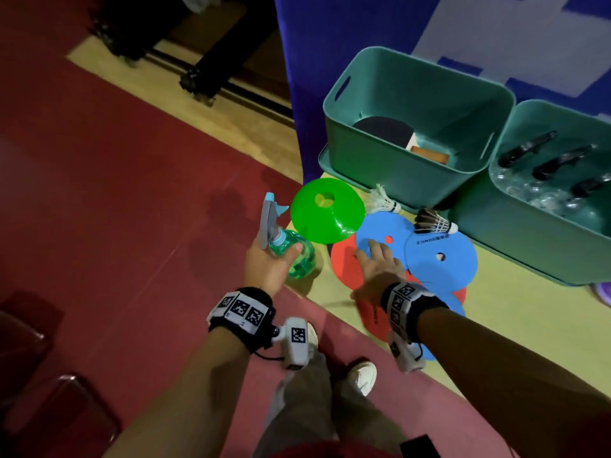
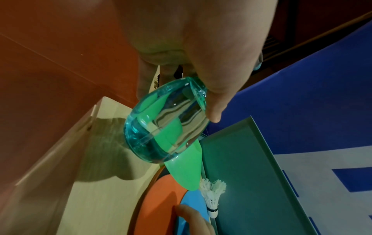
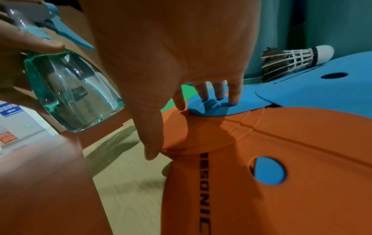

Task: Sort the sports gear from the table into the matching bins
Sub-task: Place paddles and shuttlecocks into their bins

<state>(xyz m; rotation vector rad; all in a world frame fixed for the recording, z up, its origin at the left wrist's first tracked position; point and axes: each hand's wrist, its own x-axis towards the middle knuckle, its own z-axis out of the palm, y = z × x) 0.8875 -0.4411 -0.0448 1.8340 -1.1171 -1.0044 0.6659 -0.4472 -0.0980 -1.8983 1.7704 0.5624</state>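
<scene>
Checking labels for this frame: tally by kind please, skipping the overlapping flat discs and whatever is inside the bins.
Shuttlecocks: 2
Green cone: 1
Spray bottle, held in the left hand: 1
Teal bins: 2
Total: 6

A dark red floor (image 1: 115,193) lies left of a pale wooden table (image 1: 496,325). A blue-and-white wall (image 1: 496,34) stands far right; dark furniture legs (image 1: 198,77) stand far left.
</scene>
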